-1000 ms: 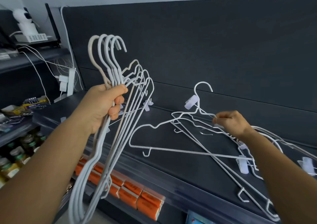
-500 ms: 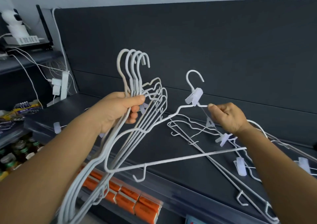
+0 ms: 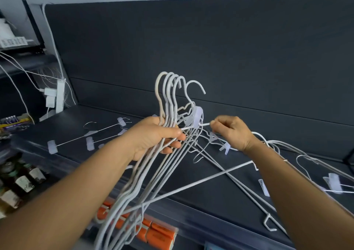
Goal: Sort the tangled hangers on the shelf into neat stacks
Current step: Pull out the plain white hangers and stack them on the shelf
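My left hand (image 3: 153, 136) grips a bundle of several white wire hangers (image 3: 168, 96) by their necks, hooks up, bodies hanging down past the shelf edge. My right hand (image 3: 232, 132) pinches the shoulder of one more white hanger (image 3: 195, 88) that carries a clear clip; its hook sits right beside the bundle's hooks and its bar slants down across the shelf. A tangle of white hangers (image 3: 268, 148) lies on the dark shelf (image 3: 210, 192) behind my right wrist. Thin clip hangers (image 3: 88, 136) lie on the shelf at the left.
The dark back panel (image 3: 191, 48) rises behind the shelf. A white power strip with cables (image 3: 57, 96) hangs at the left. Bottles (image 3: 23, 182) and orange packs (image 3: 159, 234) sit on lower shelves. More clip hangers (image 3: 333, 182) lie at the far right.
My right hand lifted one hanger out of the tangle and carried it left until its hook met the bundle. My left hand moved the bundle right and lower, towards the middle.
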A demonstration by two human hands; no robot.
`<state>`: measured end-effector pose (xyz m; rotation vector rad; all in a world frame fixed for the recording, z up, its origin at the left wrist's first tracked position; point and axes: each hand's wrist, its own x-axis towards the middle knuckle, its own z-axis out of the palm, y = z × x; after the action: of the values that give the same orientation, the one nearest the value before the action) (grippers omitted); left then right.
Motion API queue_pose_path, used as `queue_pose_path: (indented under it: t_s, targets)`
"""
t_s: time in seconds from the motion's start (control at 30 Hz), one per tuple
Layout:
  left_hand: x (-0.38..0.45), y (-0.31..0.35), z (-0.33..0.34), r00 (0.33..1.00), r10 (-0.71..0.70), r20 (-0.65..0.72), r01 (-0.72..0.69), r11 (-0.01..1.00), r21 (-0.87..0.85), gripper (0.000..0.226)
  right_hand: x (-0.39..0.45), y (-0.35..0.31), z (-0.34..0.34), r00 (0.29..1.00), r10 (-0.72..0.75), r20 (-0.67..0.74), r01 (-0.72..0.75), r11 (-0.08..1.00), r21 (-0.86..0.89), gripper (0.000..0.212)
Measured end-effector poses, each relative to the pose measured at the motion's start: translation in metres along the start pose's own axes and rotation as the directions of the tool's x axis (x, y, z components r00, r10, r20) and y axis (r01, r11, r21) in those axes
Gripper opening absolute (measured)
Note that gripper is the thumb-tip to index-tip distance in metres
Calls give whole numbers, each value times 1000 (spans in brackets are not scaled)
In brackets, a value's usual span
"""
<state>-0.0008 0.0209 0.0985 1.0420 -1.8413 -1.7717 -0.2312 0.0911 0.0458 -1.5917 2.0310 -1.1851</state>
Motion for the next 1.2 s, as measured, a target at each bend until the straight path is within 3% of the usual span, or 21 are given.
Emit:
queue_pose_path:
  t_s: [0.17,0.27,0.43,0.77,1.03,1.2]
  targets:
    - [3,-7,4,998,-6,-57,6,1000,6,6,0,-21,1,998,-68,19,61,965,255,14]
    - [6,-8,8,997,-7,-73,5,999,-38,7,2,-43,14,994,-106,29,94,959,266,20]
    - [5,-7,8,996,-10,-83,6,999,-50,8,6,-59,21,999,-42,-20,45,977,206,29]
    - [-3,-12,3,984,3,-178,-4,1000,-9,6,18,-85,6,965,-22,-260,100,952,291,12]
    - [-16,-16,-16,956,12,-293,-18,1000,-20,9,23,-85,-22,839,14,-543,235,893,385,16]
    - [-32,-16,-40,914,26,-406,-56,997,-61,5,26,-71,-18,840,109,-531,274,760,589,15]
